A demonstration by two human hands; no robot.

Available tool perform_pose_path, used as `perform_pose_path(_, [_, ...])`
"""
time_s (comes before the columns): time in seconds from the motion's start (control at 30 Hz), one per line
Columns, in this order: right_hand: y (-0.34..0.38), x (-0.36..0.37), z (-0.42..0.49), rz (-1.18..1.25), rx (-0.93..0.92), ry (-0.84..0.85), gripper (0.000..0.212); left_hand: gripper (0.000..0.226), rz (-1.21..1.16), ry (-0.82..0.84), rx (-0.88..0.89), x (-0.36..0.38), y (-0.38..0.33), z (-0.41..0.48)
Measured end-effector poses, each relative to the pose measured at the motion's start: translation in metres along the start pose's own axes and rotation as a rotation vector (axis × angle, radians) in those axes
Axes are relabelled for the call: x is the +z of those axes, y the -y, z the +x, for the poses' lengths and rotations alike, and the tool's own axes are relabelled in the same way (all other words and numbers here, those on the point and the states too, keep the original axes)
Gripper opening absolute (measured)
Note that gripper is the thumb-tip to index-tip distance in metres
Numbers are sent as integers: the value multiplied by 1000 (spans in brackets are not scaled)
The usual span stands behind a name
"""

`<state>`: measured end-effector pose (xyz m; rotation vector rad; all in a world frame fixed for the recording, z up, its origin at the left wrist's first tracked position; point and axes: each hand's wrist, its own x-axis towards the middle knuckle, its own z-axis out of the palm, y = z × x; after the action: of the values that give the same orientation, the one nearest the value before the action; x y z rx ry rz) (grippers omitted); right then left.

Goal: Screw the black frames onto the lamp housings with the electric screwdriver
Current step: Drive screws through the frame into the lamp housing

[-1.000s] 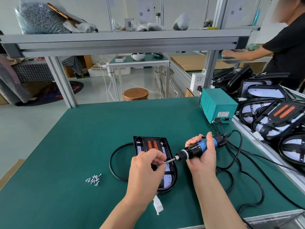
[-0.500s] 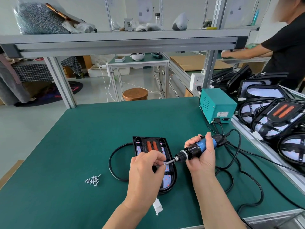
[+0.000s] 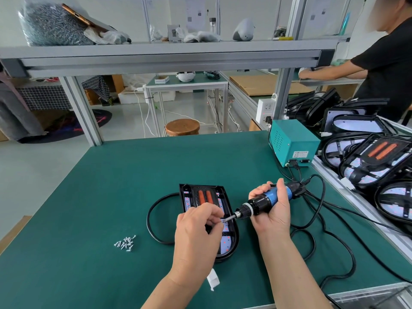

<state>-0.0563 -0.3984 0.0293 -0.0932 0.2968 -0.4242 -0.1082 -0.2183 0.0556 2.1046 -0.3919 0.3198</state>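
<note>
Right hand [image 3: 272, 216] round electric screwdriver [image 3: 265, 200], left hand [image 3: 196, 233] with screw [image 3: 222, 221] at bit [image 3: 230, 218]

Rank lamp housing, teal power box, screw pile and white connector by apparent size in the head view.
1. Lamp housing
2. Teal power box, though it sits farther back, so unsure
3. Screw pile and white connector look about alike
</note>
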Motion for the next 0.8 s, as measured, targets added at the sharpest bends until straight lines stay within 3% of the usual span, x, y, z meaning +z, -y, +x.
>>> perform_pose_path(0.07, [0, 0, -1, -4, -2, 0, 25, 33, 25, -4, 18, 1, 1, -1])
perform_pose_path(0.23, [-1, 0, -2, -17, 7, -6, 24, 32, 282, -26, 312, 6, 4, -4])
perform_pose_path(0.37, [-3, 1, -2, -42, -4, -14, 22, 42, 323, -16, 327, 9, 5, -1])
perform_pose_path(0.63, [0, -1, -1, -4, 6, 3, 24, 31, 300, -76, 373, 6, 6, 0])
perform_pose_path(0.8, [1, -1, -1, -7, 18, 19, 24, 32, 244, -121, 313, 2, 6, 2])
